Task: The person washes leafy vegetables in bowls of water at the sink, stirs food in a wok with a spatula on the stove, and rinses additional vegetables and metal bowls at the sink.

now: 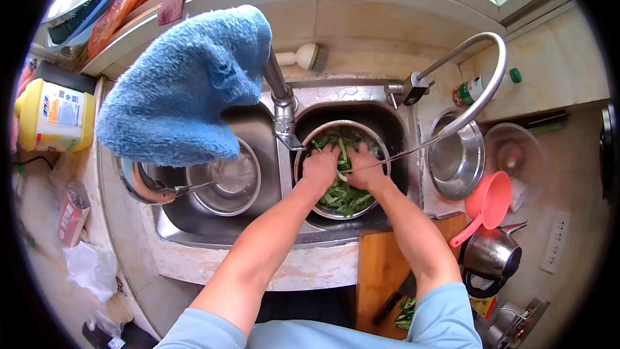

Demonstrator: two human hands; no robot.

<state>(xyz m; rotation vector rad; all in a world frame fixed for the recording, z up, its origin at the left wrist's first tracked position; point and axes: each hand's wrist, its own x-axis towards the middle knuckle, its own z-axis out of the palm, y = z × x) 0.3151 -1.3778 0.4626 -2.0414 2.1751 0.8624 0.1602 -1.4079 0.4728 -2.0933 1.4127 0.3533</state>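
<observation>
A round metal basin (386, 148) stands in the right bowl of the steel sink (332, 94), with leafy greens (349, 199) in water inside it. Both my hands are down in the basin among the leaves. My left hand (321, 165) is on the left side, its fingertips hidden in the greens. On the right side my right hand (365, 167) has its fingers bent down beside a pale green stalk (342, 150). What either hand grips is hidden by the leaves and water.
A blue towel (187, 90) hangs over the faucet (284, 119). The left sink bowl holds a metal bowl (229, 187). At right are a steel bowl (455, 158), a pink ladle (489, 199) and a kettle (489, 252). A knife (387, 307) lies on the cutting board (374, 258).
</observation>
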